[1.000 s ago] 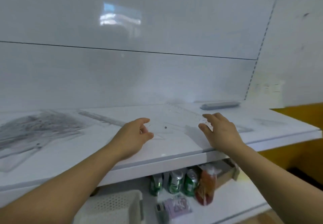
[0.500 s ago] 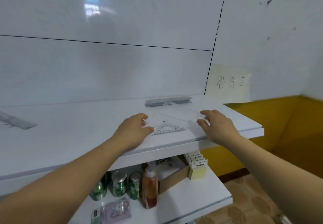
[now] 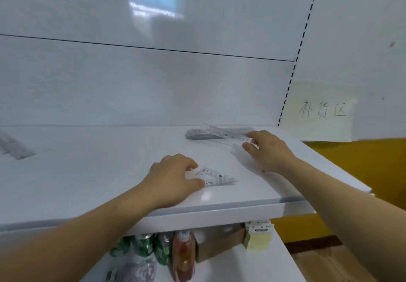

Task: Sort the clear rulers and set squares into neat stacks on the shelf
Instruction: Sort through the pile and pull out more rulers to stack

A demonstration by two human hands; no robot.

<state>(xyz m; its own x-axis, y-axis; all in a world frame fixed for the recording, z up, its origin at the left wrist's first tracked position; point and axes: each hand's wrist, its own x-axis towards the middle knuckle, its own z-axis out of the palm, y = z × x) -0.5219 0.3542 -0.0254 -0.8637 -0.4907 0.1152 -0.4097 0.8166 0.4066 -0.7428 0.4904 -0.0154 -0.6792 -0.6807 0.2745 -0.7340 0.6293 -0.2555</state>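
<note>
Clear ruler [image 3: 224, 132] looks light, stiff and slick; the right hand [image 3: 269, 149] pinches its near end. The left hand [image 3: 173, 178] grips the set square [image 3: 217, 177] by its edge.

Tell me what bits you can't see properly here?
Head view, all of it:
Set square: its left corner is under the left hand.
Ruler stack: too blurred to count; the clear ruler held by the right hand crosses it.
Grey pile: cut off by the left edge, blurred.
Green cans: partly behind the shelf, labels blurred.
</note>
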